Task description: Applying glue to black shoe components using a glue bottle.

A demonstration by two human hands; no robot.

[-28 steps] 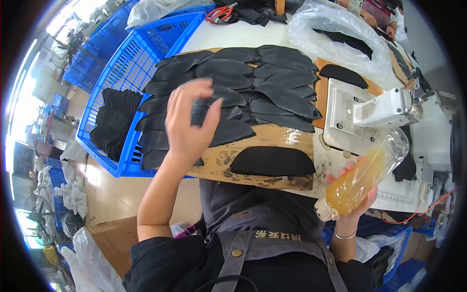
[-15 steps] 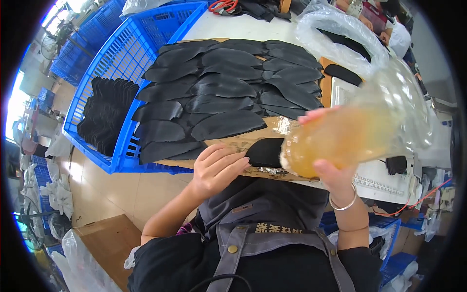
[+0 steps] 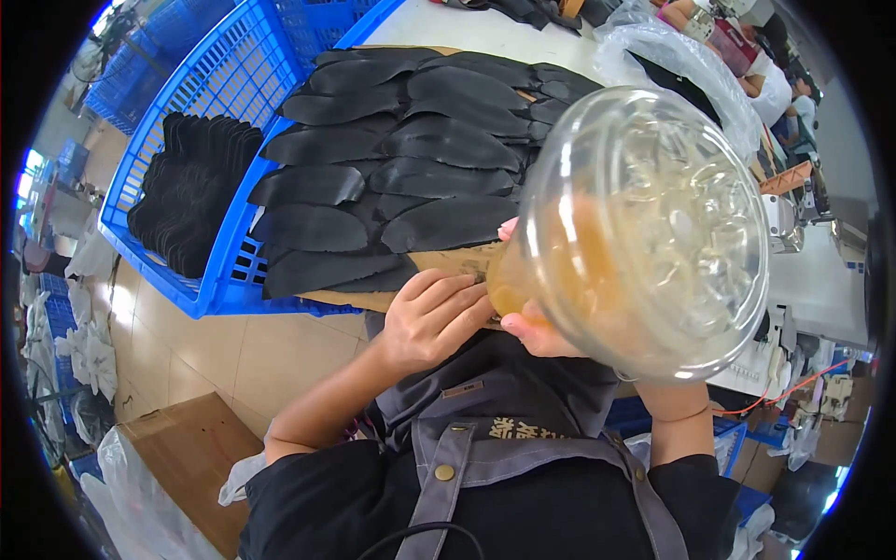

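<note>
My right hand (image 3: 541, 338) is wrapped round a large clear plastic bottle (image 3: 677, 233) holding amber liquid. The bottle is tipped, its broad base up toward the right and its narrow end low beside my left hand (image 3: 434, 317). That left hand is closed, fingers together, at the near edge of a cardboard sheet (image 3: 439, 266); what its fingertips hold or press is hidden by the bottle. Overlapping rows of black leaf-shaped pieces (image 3: 457, 140), thin and slightly shiny, cover the cardboard beyond both hands.
Left of the cardboard, a blue plastic crate (image 3: 210, 297) holds a stack of wavy-edged black pieces (image 3: 191, 196). A plastic bag (image 3: 653, 51) lies at the far right, with people (image 3: 770, 93) working beyond. A cardboard box (image 3: 191, 457) stands on the floor at lower left.
The bottle has swung left and toward me with my right hand, its base now facing up. It covers the black rounded piece seen before. My left hand has shifted slightly right.
</note>
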